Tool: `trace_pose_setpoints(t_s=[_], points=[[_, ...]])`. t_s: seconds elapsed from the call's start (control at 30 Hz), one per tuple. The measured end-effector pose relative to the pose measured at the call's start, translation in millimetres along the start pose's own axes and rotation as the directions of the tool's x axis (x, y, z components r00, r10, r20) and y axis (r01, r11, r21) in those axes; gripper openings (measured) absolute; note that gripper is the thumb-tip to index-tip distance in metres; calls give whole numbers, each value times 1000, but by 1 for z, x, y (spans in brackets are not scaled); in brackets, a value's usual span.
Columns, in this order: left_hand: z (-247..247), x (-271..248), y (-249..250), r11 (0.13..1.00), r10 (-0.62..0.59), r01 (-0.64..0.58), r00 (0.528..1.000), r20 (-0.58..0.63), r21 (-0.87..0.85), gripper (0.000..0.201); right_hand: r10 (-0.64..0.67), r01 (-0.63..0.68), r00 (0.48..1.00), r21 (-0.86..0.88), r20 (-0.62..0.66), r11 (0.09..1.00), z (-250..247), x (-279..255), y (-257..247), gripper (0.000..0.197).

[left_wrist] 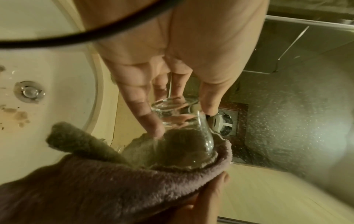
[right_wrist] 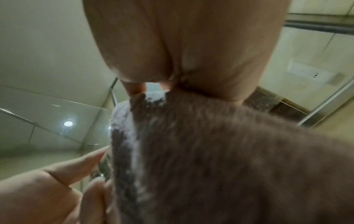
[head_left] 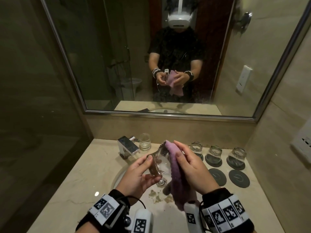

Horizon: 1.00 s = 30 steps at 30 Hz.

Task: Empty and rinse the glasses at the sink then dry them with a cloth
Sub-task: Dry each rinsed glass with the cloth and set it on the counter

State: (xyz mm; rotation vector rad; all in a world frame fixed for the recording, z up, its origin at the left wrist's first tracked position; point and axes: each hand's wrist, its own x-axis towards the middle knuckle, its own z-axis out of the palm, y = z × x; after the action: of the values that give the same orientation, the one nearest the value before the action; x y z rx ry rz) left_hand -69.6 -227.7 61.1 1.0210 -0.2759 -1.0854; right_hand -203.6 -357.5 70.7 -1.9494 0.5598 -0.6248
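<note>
Above the sink [head_left: 121,175] my left hand [head_left: 144,172] grips a clear glass [head_left: 161,163] lying on its side, thumb on top and fingers underneath. My right hand [head_left: 185,163] holds a purple cloth [head_left: 175,167] pressed against the glass's far end. In the left wrist view the glass [left_wrist: 203,141] has its wide end sunk into the cloth [left_wrist: 134,181], with the right hand's fingers [left_wrist: 212,186] beneath. The cloth [right_wrist: 229,151] fills the right wrist view and hides the glass there.
A chrome faucet [head_left: 128,147] stands behind the basin, with an upright glass [head_left: 145,142] holding a little liquid beside it. Three upturned glasses [head_left: 214,154] sit on dark coasters at the right, and two bare coasters [head_left: 239,178] lie in front. Brown bits [head_left: 158,196] lie near the drain [head_left: 161,182].
</note>
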Motion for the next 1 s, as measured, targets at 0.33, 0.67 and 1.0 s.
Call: trace_pose_setpoints(t_s=[0.33,0.67,1.0], points=[[3,-1,-27,992,-109,103,991,-78,-73,31,-142,48,969,-412,-200,910,-1,15,-16,16],[2,-1,-26,990,-25,21,999,-27,-140,27,-189,155,975,-256,-115,954,-2,22,-37,28],[-2,4,-9,992,126,-126,992,-31,3,31,103,-106,994,-109,-30,988,3,21,-17,40]])
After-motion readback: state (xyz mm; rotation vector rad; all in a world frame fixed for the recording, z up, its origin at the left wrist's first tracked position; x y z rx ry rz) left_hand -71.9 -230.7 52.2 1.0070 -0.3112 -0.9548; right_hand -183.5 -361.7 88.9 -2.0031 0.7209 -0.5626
